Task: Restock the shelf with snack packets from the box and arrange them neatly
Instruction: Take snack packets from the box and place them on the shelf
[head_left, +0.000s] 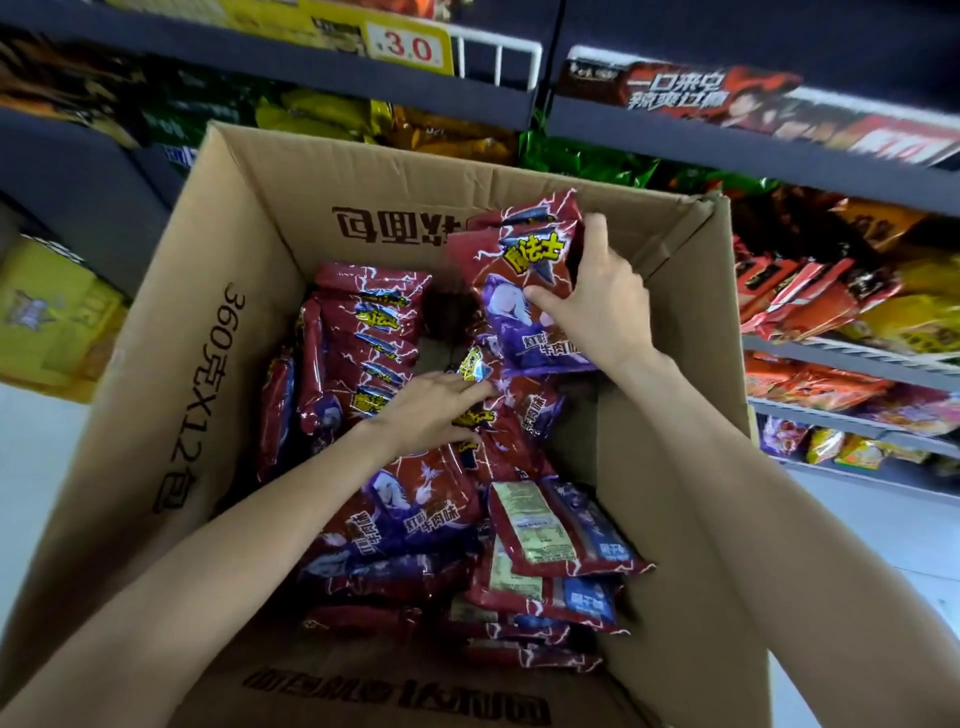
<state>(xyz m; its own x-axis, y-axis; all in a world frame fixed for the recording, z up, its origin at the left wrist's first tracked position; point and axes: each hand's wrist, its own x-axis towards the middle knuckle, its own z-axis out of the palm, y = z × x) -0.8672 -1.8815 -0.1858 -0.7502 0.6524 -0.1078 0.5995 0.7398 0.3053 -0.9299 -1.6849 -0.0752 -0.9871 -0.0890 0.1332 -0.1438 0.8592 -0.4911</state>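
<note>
Cardboard box (218, 322), open-topped, in front of stocked shelves (841, 343). Red snack packets (415, 509) heaped loose along near and left walls; bare floor toward right wall. Right hand (597, 296): clamped on small stack of packets (524, 291), lifted near far wall. Left hand (431, 405): fingers extended flat on heap, gripping nothing. Risks: slick stack fanning, outer packet slipping back; heap sliding under pressing palm.

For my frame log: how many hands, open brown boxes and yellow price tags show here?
Hands: 2, left hand and right hand, which grips red packets
Open brown box: 1
Yellow price tag: 1
Total: 4
</note>
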